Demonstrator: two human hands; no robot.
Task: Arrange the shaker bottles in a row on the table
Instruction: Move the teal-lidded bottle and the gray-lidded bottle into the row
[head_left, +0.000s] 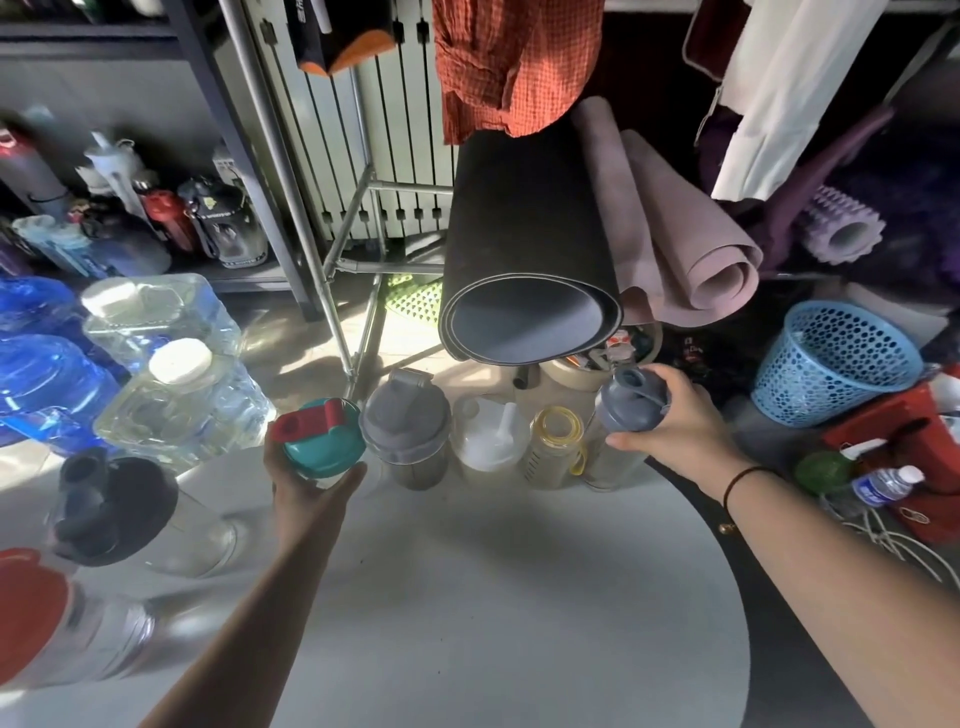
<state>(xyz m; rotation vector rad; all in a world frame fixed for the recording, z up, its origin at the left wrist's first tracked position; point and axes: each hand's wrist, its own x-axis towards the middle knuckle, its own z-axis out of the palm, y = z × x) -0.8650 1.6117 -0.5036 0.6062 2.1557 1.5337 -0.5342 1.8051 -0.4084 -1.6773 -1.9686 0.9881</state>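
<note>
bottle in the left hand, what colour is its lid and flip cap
Teal lid with a red flip cap, seen in the head view.

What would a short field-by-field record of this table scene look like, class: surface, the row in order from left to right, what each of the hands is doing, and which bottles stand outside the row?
surface: round white table
row, left to right: teal-lid shaker; grey-lid shaker; white-lid bottle; yellow-ring bottle; small grey-lid shaker
left hand: gripping the teal-lid shaker
right hand: gripping the small grey-lid shaker
outside the row: black-lid shaker; red-lid bottle, both at the table's left
</note>
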